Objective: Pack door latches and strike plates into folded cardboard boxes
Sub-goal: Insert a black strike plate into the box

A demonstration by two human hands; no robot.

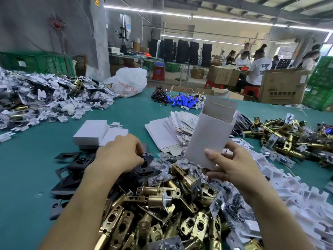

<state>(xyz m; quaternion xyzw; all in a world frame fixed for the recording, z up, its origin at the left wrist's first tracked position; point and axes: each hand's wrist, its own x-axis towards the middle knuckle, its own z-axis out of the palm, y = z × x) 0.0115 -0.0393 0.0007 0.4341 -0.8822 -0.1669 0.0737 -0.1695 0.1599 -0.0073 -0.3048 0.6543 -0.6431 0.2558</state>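
Observation:
My right hand [232, 163] grips the bottom end of a white cardboard box [209, 134], held upright with its top flap open. My left hand [120, 152] reaches into a heap of black strike plates [72, 170], its fingers curled round one black plate [145, 160]. A pile of brass door latches [162, 213] lies between my forearms at the near edge of the green table [27, 177].
Flat unfolded boxes [169, 130] fan out behind the held box. Two closed white boxes [93, 132] sit to the left. More brass latches [292, 138] lie at right, white plastic parts [297, 195] near right, bagged parts [45, 98] far left. Several people work at back right.

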